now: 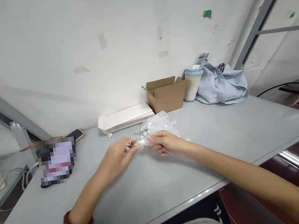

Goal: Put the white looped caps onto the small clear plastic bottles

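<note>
My right hand (pixel 166 142) grips a small white, translucent tube-like piece (pixel 143 142) between thumb and fingers, just above the table. From the other side, my left hand (pixel 123 153) is closed at the piece's left end, thumb and fingertips together. A thin white loop or strand (pixel 130 142) shows at the left fingers; where it leads is hidden. Right behind both hands lies a loose pile of similar white translucent pieces (pixel 160 121), some with thin metallic-looking ends. Their exact kind is too small and blurred to tell.
Behind the pile stand a flat white box (pixel 128 117), an open cardboard box (pixel 168 96), a lidded cup (pixel 192 83) and a light blue cloth bag (pixel 220 85). A phone (pixel 77 134) lies left beside a blurred-out object (pixel 57 160). The grey table (pixel 139 198) meets a wall.
</note>
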Demonstrator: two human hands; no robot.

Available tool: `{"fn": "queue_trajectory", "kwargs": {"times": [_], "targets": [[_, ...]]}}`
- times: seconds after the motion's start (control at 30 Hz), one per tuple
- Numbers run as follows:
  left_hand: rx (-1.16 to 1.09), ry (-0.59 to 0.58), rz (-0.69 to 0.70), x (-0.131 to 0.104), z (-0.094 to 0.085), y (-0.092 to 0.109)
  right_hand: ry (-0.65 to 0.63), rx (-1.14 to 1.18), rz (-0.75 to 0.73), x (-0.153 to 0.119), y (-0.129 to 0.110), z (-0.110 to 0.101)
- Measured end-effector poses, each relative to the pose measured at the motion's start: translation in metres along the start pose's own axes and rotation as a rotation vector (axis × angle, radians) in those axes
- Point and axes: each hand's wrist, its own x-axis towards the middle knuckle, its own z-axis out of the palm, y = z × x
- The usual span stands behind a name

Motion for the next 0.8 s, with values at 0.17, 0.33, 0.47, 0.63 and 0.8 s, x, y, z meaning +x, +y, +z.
{"fn": "queue_trajectory", "kwargs": {"times": [0.17, 0.33, 0.47, 0.63, 0.8], "targets": [[0.409, 0.152, -0.211, 0.000, -0.008, -0.070, 0.278, -0.199, -0.269, 0.006, 0.000, -0.005], [0.448, 0.049, -0.228, 0.002, -0.005, -0.105, 0.504, -0.812, -0.622, 0.017, 0.015, -0.013], [0.442, 0.001, -0.198, 0.008, 0.004, -0.107, 0.489, -1.293, -0.687, 0.024, 0.023, -0.016], [0.438, 0.008, -0.197, 0.010, 0.013, -0.108, 0.451, -1.619, -0.737, 0.033, 0.031, -0.019], [0.426, 0.028, -0.214, 0.010, 0.014, -0.110, 0.469, -1.740, -0.848, 0.033, 0.033, -0.017]]}}
